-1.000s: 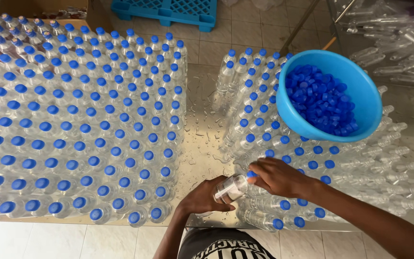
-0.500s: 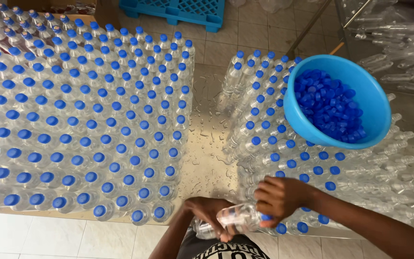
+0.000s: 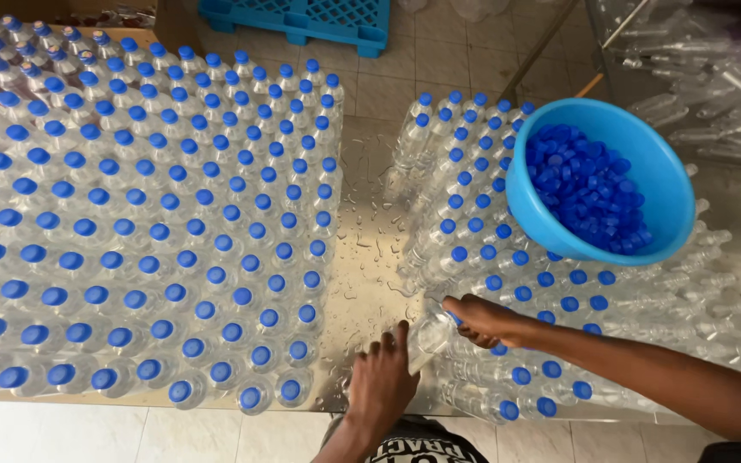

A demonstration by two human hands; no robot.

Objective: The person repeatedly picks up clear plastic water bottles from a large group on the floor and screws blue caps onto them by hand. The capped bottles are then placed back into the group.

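Left hand: the left hand (image 3: pixel 381 379) lies palm down near the front edge of the tabletop (image 3: pixel 369 257), fingers spread flat and open, holding nothing; its fingertips reach just beside the bottle in the other hand.
Right hand: the right hand (image 3: pixel 484 321) is closed around the capped end of a clear plastic bottle (image 3: pixel 430 336), fingers wrapped over the top where a bit of blue shows.
Held bottle: it lies tilted, body pointing down toward the left hand, at the front edge of the right-hand pile, over the wet strip of tabletop.
Right pile: capped bottles lying on their sides (image 3: pixel 473 231), stacked with blue caps facing left and forward, just behind and beside the right hand.
Bowl: a blue plastic bowl (image 3: pixel 662 184) rests on top of that pile, tilted, filled with loose blue caps (image 3: pixel 585 193).
Left block: upright capped bottles (image 3: pixel 139 223) stand in tight rows, covering the left part of the tabletop, apart from the hands.
Tabletop: shiny metal, with water droplets in the bare strip between the two groups.
Background: a blue plastic pallet (image 3: pixel 302 17) on the tiled floor; empty clear bottles (image 3: pixel 713 94) heaped at the far right.
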